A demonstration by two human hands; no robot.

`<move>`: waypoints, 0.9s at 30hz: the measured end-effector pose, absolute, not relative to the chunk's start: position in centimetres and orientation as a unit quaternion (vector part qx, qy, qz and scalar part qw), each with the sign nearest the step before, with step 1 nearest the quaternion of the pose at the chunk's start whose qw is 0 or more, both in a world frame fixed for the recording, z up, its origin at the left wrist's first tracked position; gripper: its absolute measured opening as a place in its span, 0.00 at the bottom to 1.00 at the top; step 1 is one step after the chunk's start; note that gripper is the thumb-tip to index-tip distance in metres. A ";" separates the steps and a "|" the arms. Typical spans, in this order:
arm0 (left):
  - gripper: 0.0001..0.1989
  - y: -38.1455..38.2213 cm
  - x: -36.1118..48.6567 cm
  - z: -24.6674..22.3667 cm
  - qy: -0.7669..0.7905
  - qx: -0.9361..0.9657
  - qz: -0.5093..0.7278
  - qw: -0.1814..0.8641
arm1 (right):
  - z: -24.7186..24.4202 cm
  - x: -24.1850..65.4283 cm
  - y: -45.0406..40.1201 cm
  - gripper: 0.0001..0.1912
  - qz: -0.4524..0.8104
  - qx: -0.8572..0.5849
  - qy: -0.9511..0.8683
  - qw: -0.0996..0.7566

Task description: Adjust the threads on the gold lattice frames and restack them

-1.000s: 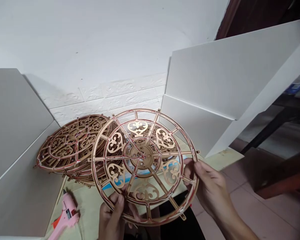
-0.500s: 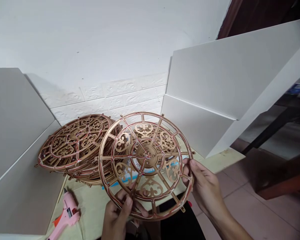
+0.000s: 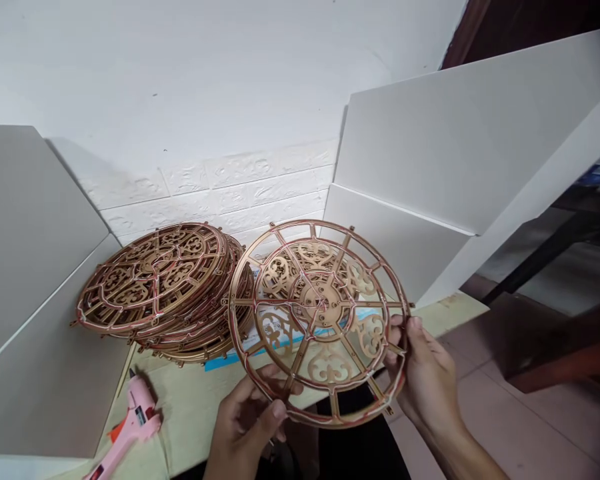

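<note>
Between my two hands is a round gold openwork frame with spokes, scroll ornaments and reddish wires running along its rings, tilted toward me above the table. My left hand grips its lower left rim, thumb on the near side. At the lower right rim, my right hand pinches it with the thumb in front and fingers behind. To the left stands a tall stack of similar round frames. Behind the held frame, more scrollwork shows through its openings, partly hidden.
A pink glue gun lies at the front left of the pale wooden table. Under the stack and held frame is a white and blue sheet. Grey-white panels stand at both sides, before a white wall.
The held frame and both hands have shifted to the right, away from the stack. More of the stack and the blue-edged sheet now shows. Both hands keep their grip.
</note>
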State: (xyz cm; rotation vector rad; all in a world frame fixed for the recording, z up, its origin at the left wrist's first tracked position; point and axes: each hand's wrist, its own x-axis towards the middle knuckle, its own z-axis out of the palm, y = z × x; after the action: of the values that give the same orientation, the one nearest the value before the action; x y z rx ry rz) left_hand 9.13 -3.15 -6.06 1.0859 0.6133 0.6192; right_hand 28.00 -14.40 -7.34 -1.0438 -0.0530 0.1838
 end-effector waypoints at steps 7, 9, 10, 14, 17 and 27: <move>0.17 -2.5 9.2 -5.7 0.293 0.524 0.314 0.736 | -6.4 28.2 -15.2 0.25 0.045 -0.512 -0.033 0.857; 0.17 -2.1 9.0 -6.1 0.298 0.555 0.331 0.703 | -6.4 28.1 -15.4 0.25 0.041 -0.513 -0.039 0.857; 0.17 -1.9 8.9 -6.4 0.298 0.569 0.340 0.687 | -6.3 28.1 -15.4 0.26 0.041 -0.512 -0.039 0.857; 0.18 -1.0 8.6 -6.7 0.296 0.584 0.385 0.651 | -6.2 28.2 -15.7 0.27 0.051 -0.507 -0.018 0.860; 0.22 -0.5 8.7 -6.2 0.311 0.519 0.465 0.646 | -6.2 28.3 -15.9 0.27 0.061 -0.501 0.003 0.864; 0.18 2.0 10.4 -2.9 0.323 0.620 0.471 0.538 | -6.2 28.2 -16.2 0.27 0.075 -0.514 0.006 0.855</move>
State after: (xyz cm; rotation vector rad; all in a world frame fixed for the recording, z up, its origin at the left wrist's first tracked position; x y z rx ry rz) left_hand 10.42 2.05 -2.94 1.4741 0.7690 1.1208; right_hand 28.16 -16.22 -6.23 -1.0798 0.0134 0.1581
